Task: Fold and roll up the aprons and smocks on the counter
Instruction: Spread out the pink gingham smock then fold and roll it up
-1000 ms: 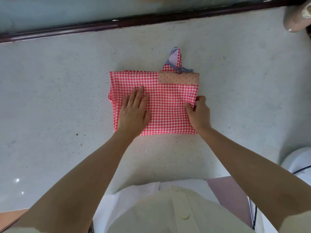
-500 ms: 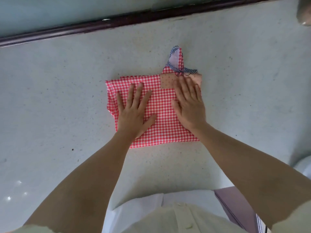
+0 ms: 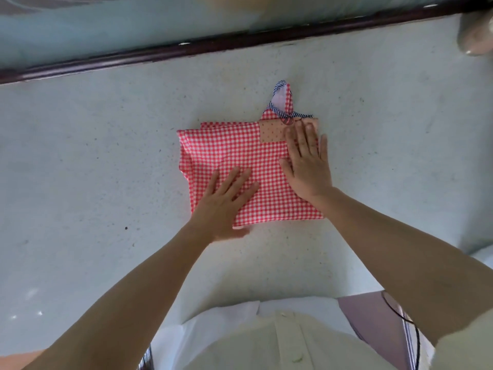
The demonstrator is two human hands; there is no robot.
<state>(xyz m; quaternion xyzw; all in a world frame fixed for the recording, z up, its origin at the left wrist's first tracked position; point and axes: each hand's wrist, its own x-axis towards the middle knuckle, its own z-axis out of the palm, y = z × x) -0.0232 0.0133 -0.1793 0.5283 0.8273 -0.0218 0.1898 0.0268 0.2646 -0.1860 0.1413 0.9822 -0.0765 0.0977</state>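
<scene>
1. On the left of the scene, the pale speckled counter [image 3: 93, 182] runs from the near edge to a dark rail [image 3: 186, 49] along its far side.
2. At the centre of the counter lies the red-and-white checked apron [image 3: 226, 148], folded into a rough rectangle and flat on the surface, well apart from the rail. Layered fold edges show along its left side.
3. The left hand [image 3: 224, 206] rests palm down on the near-left part of the apron. Its fingers are straight and slightly spread, gripping nothing. The heel of the palm lies over the apron's near edge. The hand's outline is slightly blurred.
4. A peach dotted patch [image 3: 272, 132] sits at the far-right corner of the folded apron.
5. Beyond the patch, a strap loop [image 3: 282, 100] with navy striped trim projects past the apron's far edge onto the counter.
6. The right hand [image 3: 306, 166] lies palm down on the right part of the apron. Its fingers are extended, close together, and hold nothing. The fingertips cover the right end of the patch.
7. At the far-right corner of the view, a rounded beige object [image 3: 474, 36] stands at the rail. It is cut off by the frame and cannot be identified.
8. Nearest the camera, a cream buttoned shirt [image 3: 266, 343] fills the lower centre.
</scene>
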